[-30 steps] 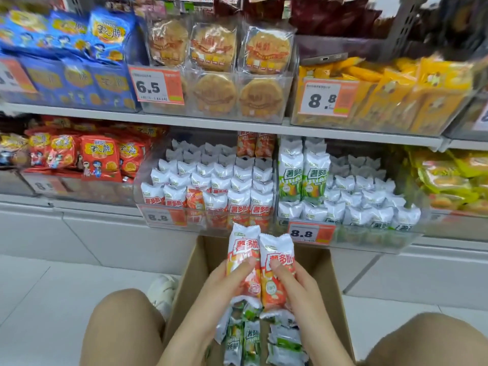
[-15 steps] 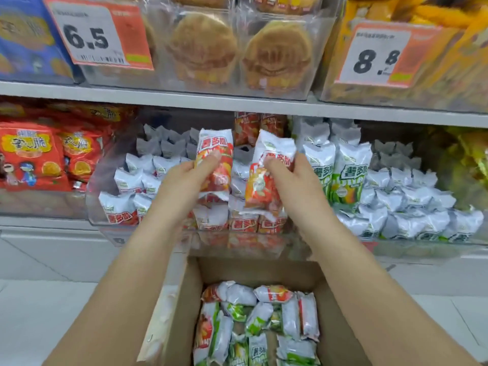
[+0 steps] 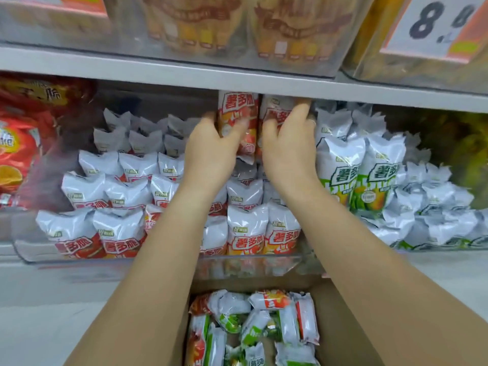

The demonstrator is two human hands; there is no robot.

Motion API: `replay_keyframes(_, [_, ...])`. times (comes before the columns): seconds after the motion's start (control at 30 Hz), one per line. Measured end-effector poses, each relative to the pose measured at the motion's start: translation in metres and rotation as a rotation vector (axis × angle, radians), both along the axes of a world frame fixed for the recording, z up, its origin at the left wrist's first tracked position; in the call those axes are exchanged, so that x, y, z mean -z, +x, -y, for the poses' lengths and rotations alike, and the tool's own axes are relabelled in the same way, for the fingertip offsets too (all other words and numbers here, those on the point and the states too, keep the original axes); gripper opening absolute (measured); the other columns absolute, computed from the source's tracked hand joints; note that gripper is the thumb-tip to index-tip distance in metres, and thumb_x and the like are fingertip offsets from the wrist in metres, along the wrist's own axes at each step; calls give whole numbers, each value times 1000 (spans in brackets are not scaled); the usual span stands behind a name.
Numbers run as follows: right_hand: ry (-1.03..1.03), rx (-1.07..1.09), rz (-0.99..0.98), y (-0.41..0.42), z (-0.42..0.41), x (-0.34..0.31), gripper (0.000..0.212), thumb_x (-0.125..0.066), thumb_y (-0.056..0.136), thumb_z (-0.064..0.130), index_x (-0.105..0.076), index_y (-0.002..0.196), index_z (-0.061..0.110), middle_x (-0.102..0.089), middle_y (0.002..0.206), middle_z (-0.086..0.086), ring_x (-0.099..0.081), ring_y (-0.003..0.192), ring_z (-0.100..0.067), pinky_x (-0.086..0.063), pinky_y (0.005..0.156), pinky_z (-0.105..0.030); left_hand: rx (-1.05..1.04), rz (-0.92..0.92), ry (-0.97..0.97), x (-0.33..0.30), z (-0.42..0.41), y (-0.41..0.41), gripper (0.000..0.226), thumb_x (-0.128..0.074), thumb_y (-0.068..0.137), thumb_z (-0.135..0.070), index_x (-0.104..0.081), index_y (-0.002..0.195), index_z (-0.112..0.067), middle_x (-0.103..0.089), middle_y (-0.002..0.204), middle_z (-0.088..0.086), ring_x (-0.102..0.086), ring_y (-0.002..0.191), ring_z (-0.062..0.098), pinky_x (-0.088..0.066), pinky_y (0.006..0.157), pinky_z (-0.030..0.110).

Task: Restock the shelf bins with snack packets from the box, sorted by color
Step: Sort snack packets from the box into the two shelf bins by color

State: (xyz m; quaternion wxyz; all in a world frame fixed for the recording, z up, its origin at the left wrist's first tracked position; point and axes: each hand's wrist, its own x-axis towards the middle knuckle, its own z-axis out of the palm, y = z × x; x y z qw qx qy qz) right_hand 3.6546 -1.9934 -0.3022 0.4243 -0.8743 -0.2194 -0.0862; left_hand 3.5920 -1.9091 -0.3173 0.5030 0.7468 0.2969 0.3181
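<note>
Packets [image 3: 237,120] now deeper, between hands [image 3: 211,151]

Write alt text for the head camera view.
Two bare hands, left hand and right hand, each push an upright orange-and-white snack packet into the back of a clear plastic shelf bin of matching packets; below, an open cardboard box holds mixed orange and green packets.

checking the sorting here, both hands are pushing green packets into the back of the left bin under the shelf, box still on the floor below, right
Not quite: the packets are red, not green. The head view shows the left hand gripping one red packet and the right hand gripping another red packet, at the back of the left bin, just under the shelf. The box does sit below.
</note>
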Motion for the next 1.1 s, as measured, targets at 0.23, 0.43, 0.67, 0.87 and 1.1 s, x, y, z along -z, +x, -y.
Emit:
replay_keyframes(0.23, [-44,-17,62,-6,-2,21,56,-41,98,18,-22,151,15,-40,130,-24,-49,110,-41,-39,87,-40,33,-101,141,6,6,2,39,-61,91,-36,-53,121,-12,-64,110,3,-59,103,22,-42,77,27])
replay_keyframes(0.43, [-164,-57,42,-10,6,23,61,-54,90,16,-27,145,14,-37,134,-20,-49,112,-38,-41,89,-40,94,-186,187,11,-2,-2,42,-68,84,-20,-53,122,-16,-65,116,5,-59,108,25,-44,83,26])
replay_keyframes(0.67, [-58,-1,209,-11,1,24,61,-51,85,-1,-35,142,10,-37,132,-20,-50,107,-40,-44,87,-41,3,-119,273,13,1,-1,42,-62,86,-12,-47,125,-16,-64,114,6,-59,106,27,-44,80,28])
replay_keyframes(0.87, [-221,-17,122,-11,7,24,70,-49,90,3,-19,151,20,-27,143,-18,-54,96,-37,-36,75,-35,58,-118,256,15,0,1,38,-53,95,-36,-50,127,-15,-65,115,4,-58,108,26,-47,87,34])
replay_keyframes(1.1, [-374,-107,105,-25,15,28,79,-53,87,1,-11,152,16,-6,155,-23,-35,132,-39,-37,100,-39,11,-105,249,17,2,2,55,-57,95,-25,-34,143,-14,-63,121,11,-58,112,29,-47,92,39])
